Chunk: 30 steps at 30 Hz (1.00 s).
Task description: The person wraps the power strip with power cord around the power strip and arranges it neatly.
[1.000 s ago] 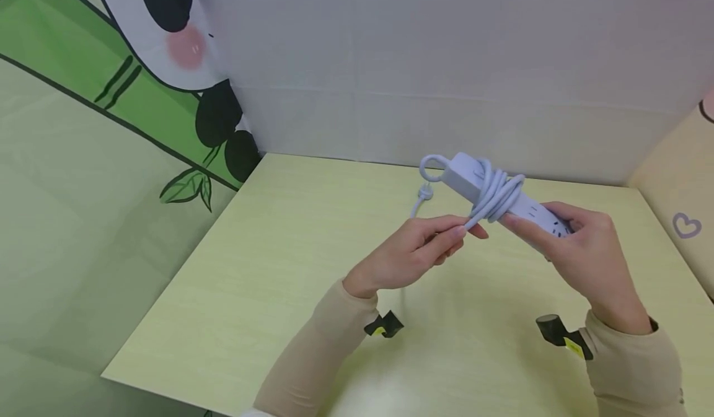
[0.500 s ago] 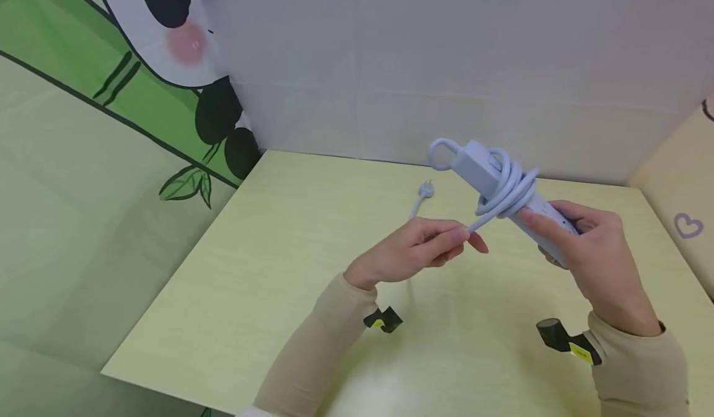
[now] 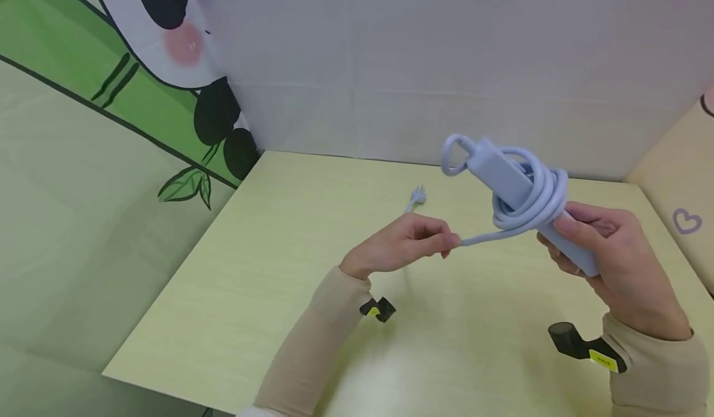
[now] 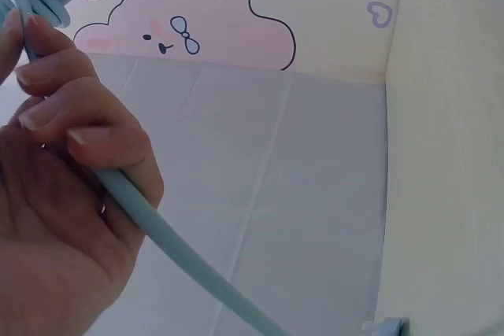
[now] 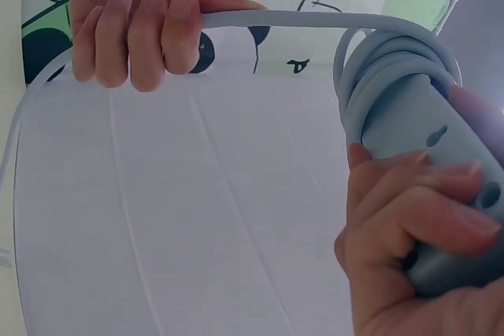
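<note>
My right hand (image 3: 619,253) grips the lower end of a white power strip (image 3: 500,172), tilted up and held above the table. Several turns of its cord (image 3: 549,197) are wound around its middle. From those turns a stretch of cord runs left to my left hand (image 3: 398,246), which pinches it between thumb and fingers. In the left wrist view the loose cord (image 4: 185,257) passes under the curled fingers and trails away. The plug (image 3: 418,194) shows beyond the left hand, near the table's back. In the right wrist view the strip's underside (image 5: 425,127) faces the camera.
The pale wooden table (image 3: 268,231) reaches back to a light cloth wall (image 3: 390,64). At the left hangs a green printed cloth (image 3: 83,188). Each sleeve carries a small black wrist camera, such as the right wrist camera (image 3: 569,339).
The power strip has moved right and nearer with my right hand, and its socket face has turned out of view. The cord between my hands has lengthened; the left hand has shifted slightly left.
</note>
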Each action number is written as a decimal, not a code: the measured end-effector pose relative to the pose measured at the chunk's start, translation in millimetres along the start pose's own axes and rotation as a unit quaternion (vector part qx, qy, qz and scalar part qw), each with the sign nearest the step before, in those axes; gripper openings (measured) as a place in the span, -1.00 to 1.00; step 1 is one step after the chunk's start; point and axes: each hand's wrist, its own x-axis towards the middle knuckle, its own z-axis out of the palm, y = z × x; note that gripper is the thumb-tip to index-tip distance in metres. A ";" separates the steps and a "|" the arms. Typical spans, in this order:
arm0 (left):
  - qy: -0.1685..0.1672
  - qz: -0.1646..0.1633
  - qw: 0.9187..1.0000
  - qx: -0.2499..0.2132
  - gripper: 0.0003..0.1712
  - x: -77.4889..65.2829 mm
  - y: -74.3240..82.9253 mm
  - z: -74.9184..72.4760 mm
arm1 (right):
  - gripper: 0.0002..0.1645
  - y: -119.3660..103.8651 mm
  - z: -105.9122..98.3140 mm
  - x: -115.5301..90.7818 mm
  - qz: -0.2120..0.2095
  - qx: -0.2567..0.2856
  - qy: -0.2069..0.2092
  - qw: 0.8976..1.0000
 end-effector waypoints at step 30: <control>0.098 -0.060 0.993 0.037 -0.45 3.2 -10.5 -0.3 | -0.59 2.7 10.0 2.4 0.014 0.009 -0.004 1.000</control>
